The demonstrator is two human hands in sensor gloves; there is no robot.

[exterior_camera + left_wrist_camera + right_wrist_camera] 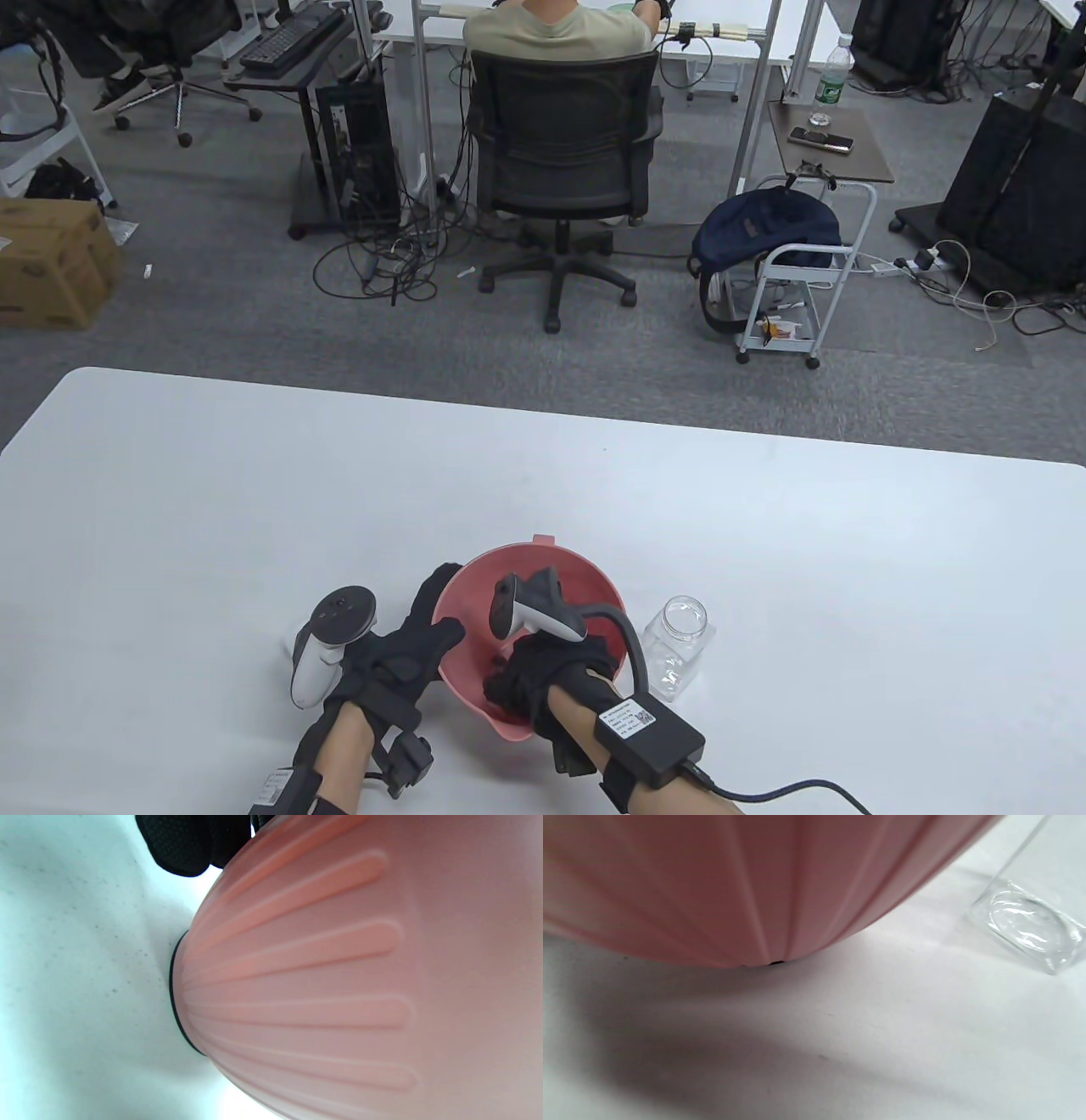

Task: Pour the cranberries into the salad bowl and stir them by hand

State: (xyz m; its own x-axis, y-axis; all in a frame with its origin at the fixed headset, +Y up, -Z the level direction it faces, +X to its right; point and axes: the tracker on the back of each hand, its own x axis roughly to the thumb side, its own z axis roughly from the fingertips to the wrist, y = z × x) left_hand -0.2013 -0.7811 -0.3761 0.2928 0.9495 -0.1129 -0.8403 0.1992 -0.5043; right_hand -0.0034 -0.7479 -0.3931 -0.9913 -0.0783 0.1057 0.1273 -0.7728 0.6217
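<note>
The pink salad bowl [585,586] stands near the table's front edge, tipped toward me. My left hand [437,613] grips its left rim, fingers along the outer wall and thumb over the edge. In the left wrist view the bowl's ribbed wall [339,984] fills the frame, with gloved fingers [191,840] at the top. My right hand [513,683] reaches down into the bowl; its fingers are hidden under the tracker and the back of the hand. A clear jar [679,645] stands upright and empty just right of the bowl. No cranberries show.
The white table [254,509] stretches away to the left, right and far side. The jar's base [1031,925] sits close to the bowl's wall [734,891]. A cable runs from my right wrist unit [649,734] off the front edge.
</note>
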